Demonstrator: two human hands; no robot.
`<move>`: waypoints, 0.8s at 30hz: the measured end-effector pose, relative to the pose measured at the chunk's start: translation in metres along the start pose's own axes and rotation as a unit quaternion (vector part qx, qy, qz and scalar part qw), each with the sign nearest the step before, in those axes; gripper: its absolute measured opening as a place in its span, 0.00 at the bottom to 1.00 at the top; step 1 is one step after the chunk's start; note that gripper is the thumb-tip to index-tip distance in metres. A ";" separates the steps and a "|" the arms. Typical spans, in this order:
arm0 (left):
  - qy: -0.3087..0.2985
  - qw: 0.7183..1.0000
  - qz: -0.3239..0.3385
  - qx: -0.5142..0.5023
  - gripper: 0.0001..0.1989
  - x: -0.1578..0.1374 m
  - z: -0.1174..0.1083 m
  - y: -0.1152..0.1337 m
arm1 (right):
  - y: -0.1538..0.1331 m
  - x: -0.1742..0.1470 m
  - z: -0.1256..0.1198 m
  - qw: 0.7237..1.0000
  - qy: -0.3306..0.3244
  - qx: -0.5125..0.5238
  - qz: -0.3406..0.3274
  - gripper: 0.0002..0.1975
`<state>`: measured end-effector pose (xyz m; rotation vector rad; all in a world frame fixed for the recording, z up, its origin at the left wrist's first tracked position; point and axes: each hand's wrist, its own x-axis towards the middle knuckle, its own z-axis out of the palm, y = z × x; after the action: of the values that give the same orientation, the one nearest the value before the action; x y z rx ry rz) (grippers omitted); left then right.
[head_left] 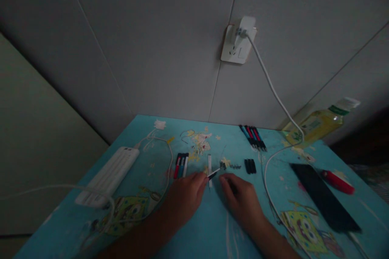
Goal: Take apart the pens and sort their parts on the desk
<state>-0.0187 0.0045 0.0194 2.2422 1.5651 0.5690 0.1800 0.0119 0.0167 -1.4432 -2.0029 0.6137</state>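
At lower centre, your left hand (191,191) pinches one pen part (212,175); your right hand (241,194) curls nearby, its hold unclear. Three pen barrels (181,166) lie left of centre, three black tubes (250,166) right.

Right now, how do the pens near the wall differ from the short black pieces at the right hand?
The pens are long and slim; the short black pieces are much shorter. The pens show blue and red as well as black, while the pieces look all black. The pens slant in the picture; the pieces lie nearly straight. Both groups lie side by side on the blue tabletop.
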 end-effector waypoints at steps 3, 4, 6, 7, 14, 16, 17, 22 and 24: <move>0.008 0.998 0.016 -0.058 0.14 -0.002 0.004 0.003 | -0.009 -0.004 0.003 0.994 -0.020 0.108 0.012 0.16; 0.006 0.997 0.019 -0.068 0.14 -0.003 0.006 0.005 | -0.011 -0.004 0.004 0.991 -0.027 0.131 0.018 0.16; 0.004 0.997 0.023 -0.079 0.14 -0.005 0.009 0.007 | -0.012 -0.003 0.005 0.984 -0.030 0.171 0.029 0.15; 0.004 0.996 0.025 -0.082 0.14 -0.005 0.011 0.008 | -0.012 -0.002 0.005 0.981 -0.028 0.189 0.035 0.15; 0.016 0.997 0.012 -0.076 0.15 -0.004 0.007 0.007 | 0.001 0.000 -0.003 0.963 0.014 0.247 0.103 0.18; 0.014 0.997 0.010 -0.070 0.15 -0.004 0.005 0.005 | 0.007 -0.001 -0.012 0.971 0.022 0.212 0.112 0.19; 0.014 0.998 0.011 -0.067 0.15 -0.003 0.004 0.005 | 0.011 -0.002 -0.018 0.976 0.042 0.179 0.114 0.19; 0.012 0.999 0.018 -0.036 0.15 -0.002 0.002 0.001 | 0.042 -0.002 -0.054 0.974 0.156 -0.066 0.152 0.20; 0.004 0.999 0.020 -0.029 0.15 -0.003 0.002 0.001 | 0.055 0.001 -0.063 0.965 0.153 -0.148 0.153 0.19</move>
<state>-0.0178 0.0018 0.0174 2.2362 1.4908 0.6267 0.2606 0.0318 0.0252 -1.9199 -1.6917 0.1969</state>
